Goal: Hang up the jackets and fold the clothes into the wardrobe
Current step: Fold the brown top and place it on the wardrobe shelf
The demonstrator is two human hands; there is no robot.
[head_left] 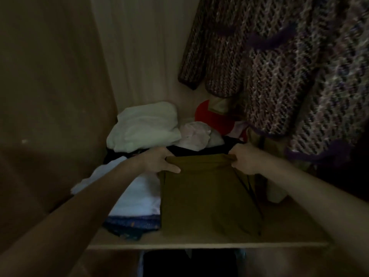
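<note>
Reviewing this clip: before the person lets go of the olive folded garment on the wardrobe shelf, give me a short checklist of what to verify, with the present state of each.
1. Both hands hold the far edge: left hand and right hand each grip the olive garment. Ok.
2. Garment is folded flat: it looks like a neat rectangle. Ok.
3. Garment lies fully on the shelf: its near edge stops short of the shelf front. Ok.
4. Clear of the white folded stack on the left: edges look side by side, overlap unclear. Cannot tell.
5. Dark cord tucked in: it trails across the right side. Not ok.
6. Hanging knitted jacket clear of the garment: it hangs above and to the right. Ok.
</note>
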